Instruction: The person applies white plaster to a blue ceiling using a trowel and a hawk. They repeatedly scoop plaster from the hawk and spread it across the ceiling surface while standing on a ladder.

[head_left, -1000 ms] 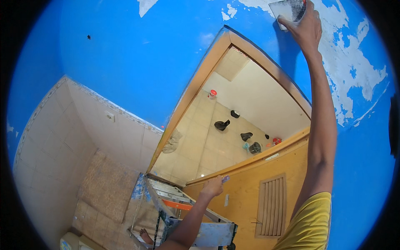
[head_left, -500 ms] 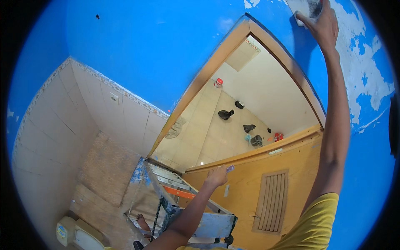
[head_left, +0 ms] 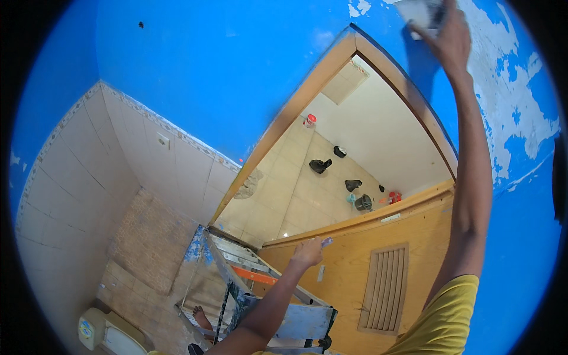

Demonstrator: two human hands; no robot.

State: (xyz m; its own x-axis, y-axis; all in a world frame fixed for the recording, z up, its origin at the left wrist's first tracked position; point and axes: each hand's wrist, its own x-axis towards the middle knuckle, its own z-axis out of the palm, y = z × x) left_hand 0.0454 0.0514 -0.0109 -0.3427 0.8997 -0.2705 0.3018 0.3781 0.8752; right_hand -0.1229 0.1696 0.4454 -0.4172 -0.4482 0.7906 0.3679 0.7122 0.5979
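Observation:
High on the blue wall (head_left: 195, 65), my right hand (head_left: 452, 44) is closed on a flat, whitish scraper (head_left: 414, 16) with a dark part, pressed against the wall. Its upper end is cut off by the picture's edge. Around and right of that hand, the blue paint has come off in ragged pale patches (head_left: 500, 83). Lower, in front of the door, my left hand (head_left: 307, 252) is closed around a small tool with a purple end (head_left: 327, 242); its remainder is hidden in the fist.
A paint-spattered stepladder (head_left: 302, 322) with an orange bar stands below me; a bare foot (head_left: 201, 316) shows beside it. The wooden door (head_left: 337, 266) has a louvred vent. Beyond the door frame (head_left: 307, 89) lie black bags and a bucket (head_left: 364, 202). A toilet (head_left: 112, 331) is lower left.
My right hand and the scraper have slid a little to the left along the wall. The left hand stays almost where it was.

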